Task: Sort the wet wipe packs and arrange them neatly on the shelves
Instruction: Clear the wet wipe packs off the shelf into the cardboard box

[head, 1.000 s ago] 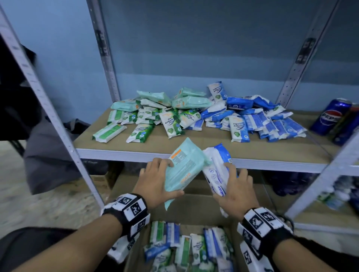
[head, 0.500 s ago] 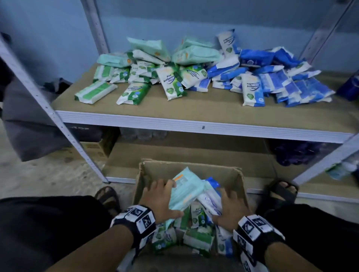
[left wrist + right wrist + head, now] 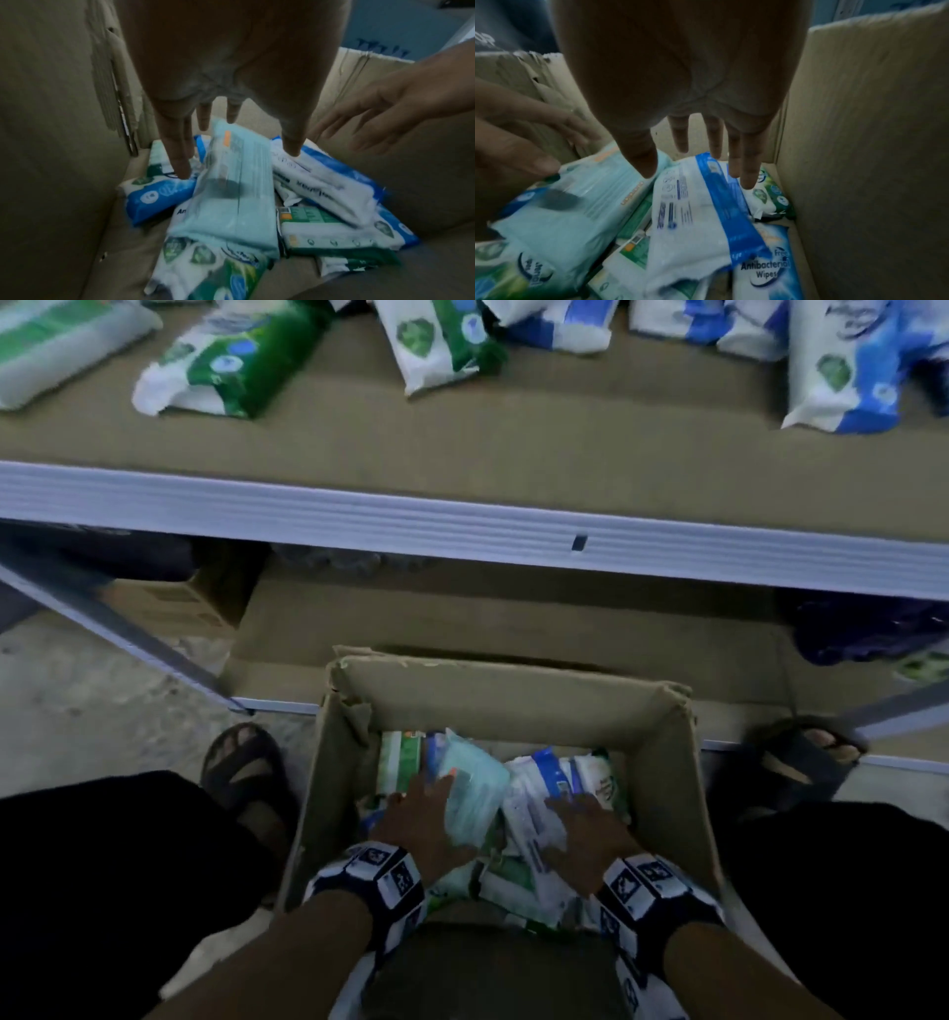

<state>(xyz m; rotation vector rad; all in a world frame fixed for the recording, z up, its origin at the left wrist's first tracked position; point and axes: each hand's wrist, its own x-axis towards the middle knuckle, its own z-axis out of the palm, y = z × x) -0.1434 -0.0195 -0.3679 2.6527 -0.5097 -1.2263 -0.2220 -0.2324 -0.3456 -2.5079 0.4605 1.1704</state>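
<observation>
Both hands down in cardboard box (image 3: 662, 762) on concrete floor (image 3: 92, 711). Left hand (image 3: 421, 819) grip spread, fingers straight beside teal pack (image 3: 475, 793). Right hand (image 3: 590, 829) grip spread over white-blue pack (image 3: 693, 207). Shelf (image 3: 462, 526) at 12 o'clock carries sorted packs (image 3: 226, 361).

Head view looks steeply down; both wrist views peer close into the same cardboard box (image 3: 667, 762).

Matt brown corrugated cardboard box (image 3: 662, 762) at lower centre, rim torn and rough. Inside, glossy crinkled plastic-film wipe packs (image 3: 236, 194), pale teal, white-blue and green. Across the top, a matt fibreboard shelf (image 3: 513, 449) edged with ribbed, painted metal.
</observation>
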